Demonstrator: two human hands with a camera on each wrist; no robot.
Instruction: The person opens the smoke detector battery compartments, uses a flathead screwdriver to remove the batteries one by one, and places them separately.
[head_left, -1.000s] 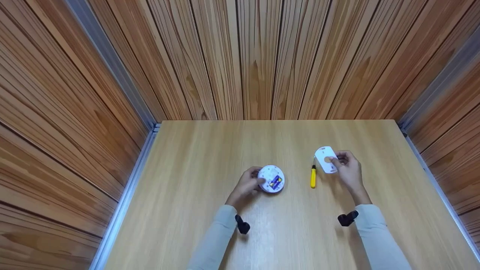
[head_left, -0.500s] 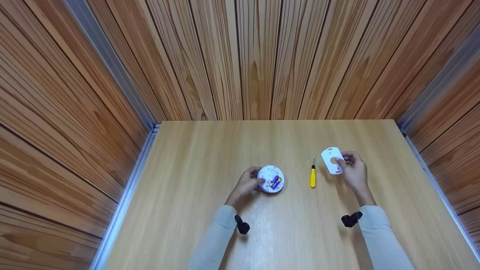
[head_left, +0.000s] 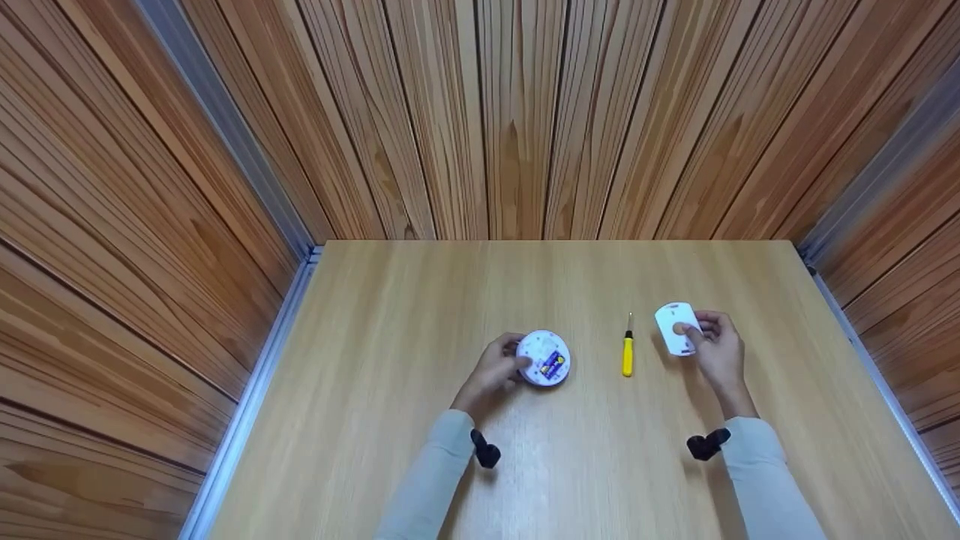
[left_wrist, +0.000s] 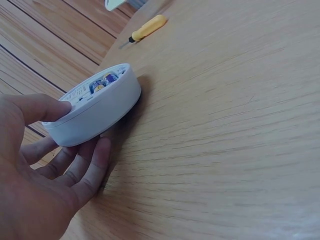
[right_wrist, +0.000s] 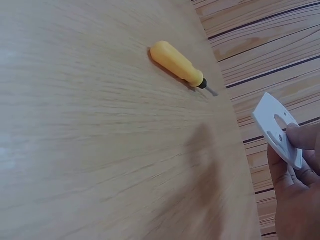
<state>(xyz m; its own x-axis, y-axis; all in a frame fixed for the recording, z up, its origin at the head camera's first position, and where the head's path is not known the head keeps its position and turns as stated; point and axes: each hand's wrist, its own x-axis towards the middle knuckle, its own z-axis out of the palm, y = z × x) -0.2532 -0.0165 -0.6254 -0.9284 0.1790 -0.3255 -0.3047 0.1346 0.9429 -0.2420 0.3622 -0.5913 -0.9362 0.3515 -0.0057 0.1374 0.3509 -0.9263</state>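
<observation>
My left hand (head_left: 496, 363) grips a round white battery-powered device (left_wrist: 102, 112) by its edge, thumb on the upper face and fingers underneath. Batteries (left_wrist: 104, 81) with blue and yellow wrappers sit in an opening in that face, which is turned up. Over on the right, my right hand (head_left: 720, 352) pinches a flat white mounting plate (head_left: 673, 322) between thumb and fingers. The plate has curved ends, a round hole in its middle and small slots, as the right wrist view (right_wrist: 274, 117) shows. It is held above the table, its shadow falling below.
A yellow-handled screwdriver (head_left: 628, 356) lies on the wooden table (head_left: 420, 292) between the two hands, its tip pointing to the back. Wood-plank walls (head_left: 517, 120) with metal corner rails enclose the table at the back and sides. A black wrist camera (head_left: 709, 445) sits at each cuff.
My right hand has moved the white mounting plate rightward and a little toward me, away from the screwdriver. The left hand and the round device have stayed in place.
</observation>
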